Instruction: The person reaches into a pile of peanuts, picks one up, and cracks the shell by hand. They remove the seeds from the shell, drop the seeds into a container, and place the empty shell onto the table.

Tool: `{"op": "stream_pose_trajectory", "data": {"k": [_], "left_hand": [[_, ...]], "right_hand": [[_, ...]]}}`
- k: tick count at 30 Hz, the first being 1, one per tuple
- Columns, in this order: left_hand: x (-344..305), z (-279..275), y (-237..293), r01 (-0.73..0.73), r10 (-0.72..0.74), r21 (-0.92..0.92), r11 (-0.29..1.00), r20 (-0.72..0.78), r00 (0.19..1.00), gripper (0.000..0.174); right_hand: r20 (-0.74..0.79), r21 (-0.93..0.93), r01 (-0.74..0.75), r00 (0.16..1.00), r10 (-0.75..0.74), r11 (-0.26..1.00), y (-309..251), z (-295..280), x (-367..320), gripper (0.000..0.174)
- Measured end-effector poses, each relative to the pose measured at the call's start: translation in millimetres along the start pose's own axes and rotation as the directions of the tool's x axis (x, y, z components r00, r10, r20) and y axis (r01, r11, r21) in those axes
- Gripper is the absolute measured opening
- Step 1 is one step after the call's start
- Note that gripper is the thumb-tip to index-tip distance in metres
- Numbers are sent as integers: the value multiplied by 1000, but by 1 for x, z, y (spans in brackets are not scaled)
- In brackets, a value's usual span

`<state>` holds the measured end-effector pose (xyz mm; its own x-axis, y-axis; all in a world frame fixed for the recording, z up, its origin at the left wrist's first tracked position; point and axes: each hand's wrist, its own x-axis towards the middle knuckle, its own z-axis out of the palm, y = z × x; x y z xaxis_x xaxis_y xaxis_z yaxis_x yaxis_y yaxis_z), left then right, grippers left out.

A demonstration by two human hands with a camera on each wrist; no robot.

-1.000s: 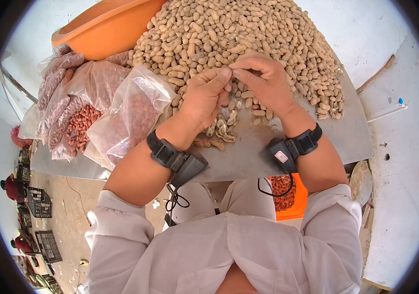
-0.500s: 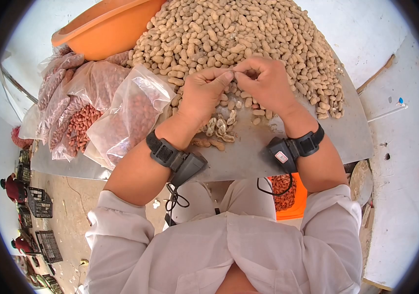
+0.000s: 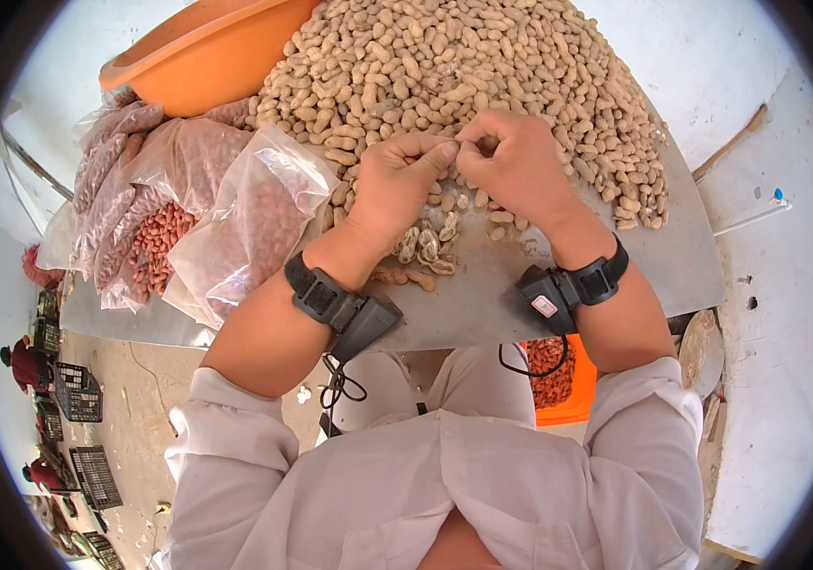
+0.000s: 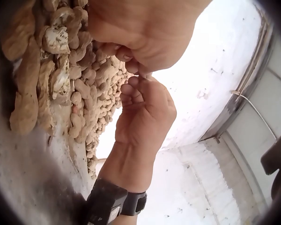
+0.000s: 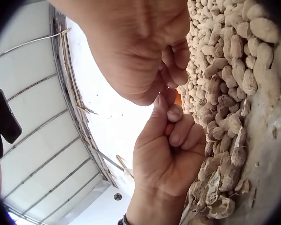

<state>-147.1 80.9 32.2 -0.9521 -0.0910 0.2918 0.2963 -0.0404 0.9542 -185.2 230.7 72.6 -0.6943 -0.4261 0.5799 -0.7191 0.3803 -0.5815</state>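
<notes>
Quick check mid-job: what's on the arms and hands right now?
Left hand and right hand are bare. Each wrist has a black strap with a black camera; the right camera bears a small white label. A black cable hangs from each. Pale grey sleeves are rolled to the elbows.

- Peanut heap (image 3: 463,66) covers the far half of the bench (image 3: 672,256).
- Basin (image 3: 207,57) stands left of the heap.
- Bags of kernels (image 3: 235,228) lie before the basin, at the bench's left.
- Left hand (image 3: 397,185) and right hand (image 3: 516,161) meet over the heap's near edge, pinching one peanut (image 4: 148,75) between them.
- Split shells (image 3: 430,245) lie beneath them, on the bench.
</notes>
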Motion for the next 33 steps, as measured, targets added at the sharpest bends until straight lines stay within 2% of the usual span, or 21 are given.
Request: {"op": "stream_pose_trajectory", "data": {"k": [2, 5, 9, 12, 15, 18, 21, 24, 27, 30, 33], "left_hand": [[2, 0, -6, -39, 39, 23, 999, -4, 999, 16], [-1, 0, 2, 2, -2, 40, 999, 6, 1000, 17], [0, -2, -1, -19, 20, -19, 1000, 32, 999, 17], [-1, 0, 2, 17, -15, -69, 997, 22, 1000, 17], [-1, 1, 5, 62, -65, -144, 988, -16, 998, 18], [0, 1, 7, 108, -119, -240, 965, -33, 992, 19], [0, -2, 6, 125, -137, -304, 944, -16, 991, 20], [3, -4, 2, 118, -129, -340, 933, -10, 992, 20], [3, -4, 1, 99, -111, -349, 932, -15, 994, 21], [3, -3, 2, 96, -109, -334, 937, -19, 994, 21], [2, -4, 2, 101, -112, -331, 938, -13, 994, 21]], "right_hand": [[-8, 7, 3, 1000, -3, 1000, 1, 0, 0, 10], [-6, 26, -33, 999, 33, 999, -1, 0, -1, 10], [15, 94, -107, 994, 107, 990, 0, 0, -1, 9], [-27, 95, -61, 998, 64, 994, 4, 2, 0, 10], [-126, 178, 37, 992, -15, 983, 18, 6, 2, 11], [-5, 33, -5, 1000, 5, 999, 25, 2, 6, 13], [-1, 22, 71, 998, -71, 997, 21, 3, 4, 10], [-69, 306, -2, 997, 24, 952, 28, 11, 5, 12], [-34, 547, -28, 998, 56, 836, 21, 8, 2, 18], [6, 475, 7, 1000, -11, 880, 25, 7, 3, 21], [4, 473, 1, 1000, -3, 881, 22, 8, 2, 22]]}}
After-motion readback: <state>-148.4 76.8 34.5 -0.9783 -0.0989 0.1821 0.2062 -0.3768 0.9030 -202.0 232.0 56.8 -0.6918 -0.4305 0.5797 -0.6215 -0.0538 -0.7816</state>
